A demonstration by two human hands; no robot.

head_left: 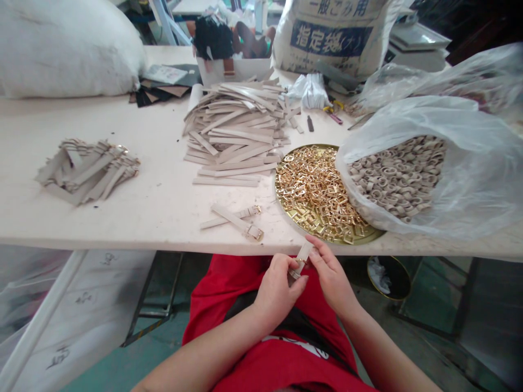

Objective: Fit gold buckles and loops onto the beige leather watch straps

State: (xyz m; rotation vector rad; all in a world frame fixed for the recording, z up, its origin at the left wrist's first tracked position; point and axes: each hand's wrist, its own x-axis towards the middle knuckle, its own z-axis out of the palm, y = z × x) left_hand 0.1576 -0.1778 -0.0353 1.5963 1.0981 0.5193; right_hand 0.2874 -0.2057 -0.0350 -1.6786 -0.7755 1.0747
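Note:
Above my lap, just off the table's front edge, both hands grip one beige strap (304, 252) with a gold buckle on it. My left hand (278, 283) is closed around the buckle end, its fingers hiding part of the buckle. The far end of the strap is pinched by my right hand (329, 272). Two buckled straps (235, 220) lie crossed on the table in front of me. Behind them is a heap of plain beige straps (237, 130). A round gold tray (373, 235) holds many small gold buckles (312, 188).
To the right, an open clear plastic bag (469, 179) is full of small beige loops (400, 177). Bundled buckled straps (87, 169) lie at the left. A large white sack (69, 49), a printed bag (335, 38) and yellow-handled snips (334, 111) are farther back.

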